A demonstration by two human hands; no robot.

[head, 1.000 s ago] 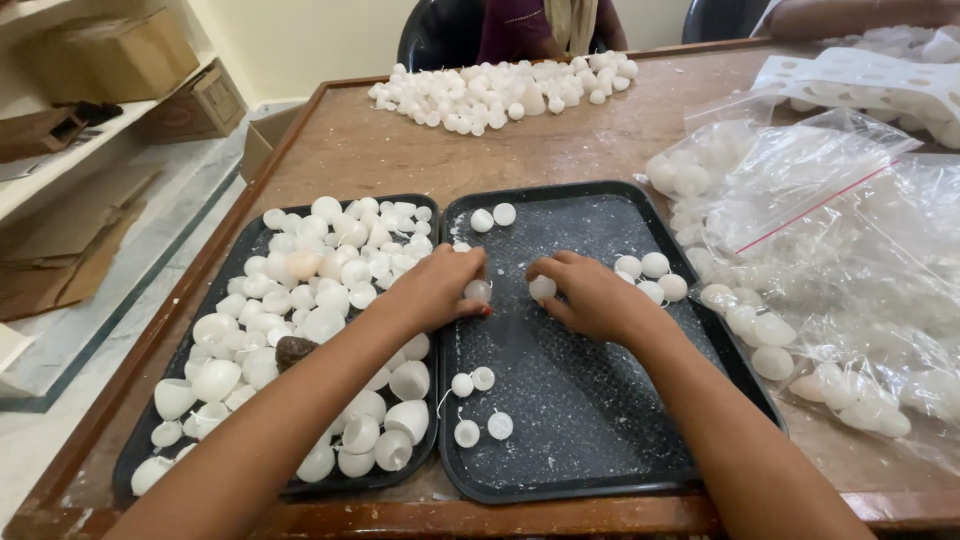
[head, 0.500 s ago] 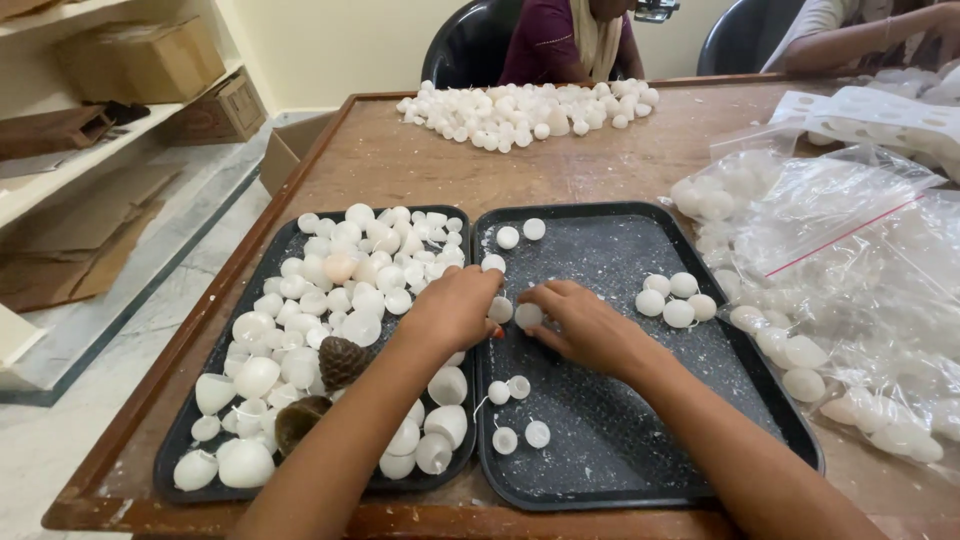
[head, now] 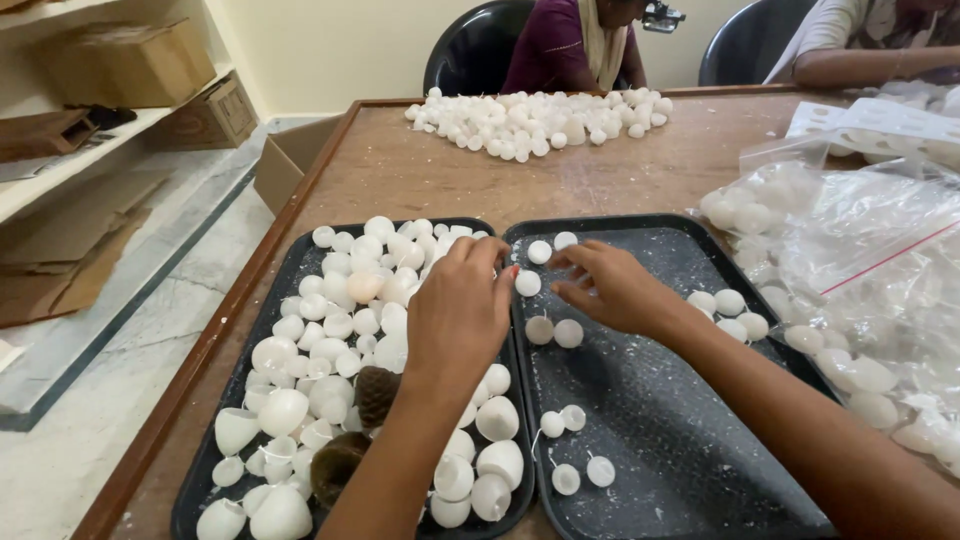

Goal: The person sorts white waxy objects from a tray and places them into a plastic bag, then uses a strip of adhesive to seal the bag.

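Both hands hover over the two black plastic trays (head: 640, 225), the left hand (head: 460, 310) pinching a small round white wax candle (head: 527, 283) just before the loosely spread right hand (head: 610, 290); it looks light, brittle, best gripped by its sides.

my left hand (head: 458, 312) sits over the full black tray (head: 205, 455); right hand (head: 612, 288) hovers by a small white candle (head: 527, 283) on the emptier tray (head: 700, 460)

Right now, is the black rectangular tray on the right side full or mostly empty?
Mostly empty. The right black tray shows bare dark surface, with only scattered small white round candles and a small cluster near its right edge.
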